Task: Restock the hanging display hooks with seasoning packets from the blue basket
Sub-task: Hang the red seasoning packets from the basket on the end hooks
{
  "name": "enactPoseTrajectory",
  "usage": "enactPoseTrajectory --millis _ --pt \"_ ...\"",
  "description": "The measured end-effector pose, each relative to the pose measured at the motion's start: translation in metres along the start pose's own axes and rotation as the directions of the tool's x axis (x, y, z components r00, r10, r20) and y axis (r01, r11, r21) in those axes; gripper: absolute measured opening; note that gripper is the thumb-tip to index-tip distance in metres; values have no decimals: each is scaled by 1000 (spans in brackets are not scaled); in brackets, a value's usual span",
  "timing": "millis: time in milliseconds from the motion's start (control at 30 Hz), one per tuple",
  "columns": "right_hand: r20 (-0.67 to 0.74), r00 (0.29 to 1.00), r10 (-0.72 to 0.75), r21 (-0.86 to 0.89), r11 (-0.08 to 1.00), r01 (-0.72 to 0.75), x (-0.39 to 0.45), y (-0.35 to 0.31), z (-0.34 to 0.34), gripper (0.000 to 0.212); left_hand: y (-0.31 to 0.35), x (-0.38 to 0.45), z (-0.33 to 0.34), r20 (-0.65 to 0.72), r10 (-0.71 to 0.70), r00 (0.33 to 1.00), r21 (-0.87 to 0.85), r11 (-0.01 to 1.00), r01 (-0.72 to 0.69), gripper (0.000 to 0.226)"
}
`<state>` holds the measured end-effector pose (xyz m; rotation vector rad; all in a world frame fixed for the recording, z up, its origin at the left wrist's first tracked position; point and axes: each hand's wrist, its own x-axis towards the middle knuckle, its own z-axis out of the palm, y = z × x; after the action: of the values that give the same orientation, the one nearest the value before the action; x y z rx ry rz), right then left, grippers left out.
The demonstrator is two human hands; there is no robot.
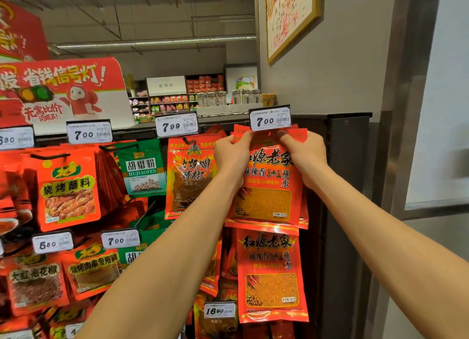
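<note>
Left hand (232,155) and right hand (305,158) pinch red packets (269,186) by top corners, just beside grey wall (350,72).

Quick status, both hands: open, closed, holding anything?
Left hand: closed on the top left corner of the red seasoning packets.
Right hand: closed on their top right corner.
</note>
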<state>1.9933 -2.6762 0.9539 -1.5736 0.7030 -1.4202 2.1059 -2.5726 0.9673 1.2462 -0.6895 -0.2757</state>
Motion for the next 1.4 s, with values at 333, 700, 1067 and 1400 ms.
enactPoseTrajectory --millis 333,700,1067,1400 --pt "-81 996 -39 -108 994 30 8 -4 9 22 3 12 1 -32 -15 999 1 1000 15 26" --pt "23 997 68 -99 993 -65 -5 16 3 20 -39 18 -22 -3 39 999 156 987 -38 37" --pt "3 1000 12 -256 967 -11 13 65 12 32 -83 29 -28 127 -129 983 75 990 120 33" --pt "64 985 158 -357 925 -125 83 103 51 53 -103 89 10 -174 -81 981 316 939 133 30"
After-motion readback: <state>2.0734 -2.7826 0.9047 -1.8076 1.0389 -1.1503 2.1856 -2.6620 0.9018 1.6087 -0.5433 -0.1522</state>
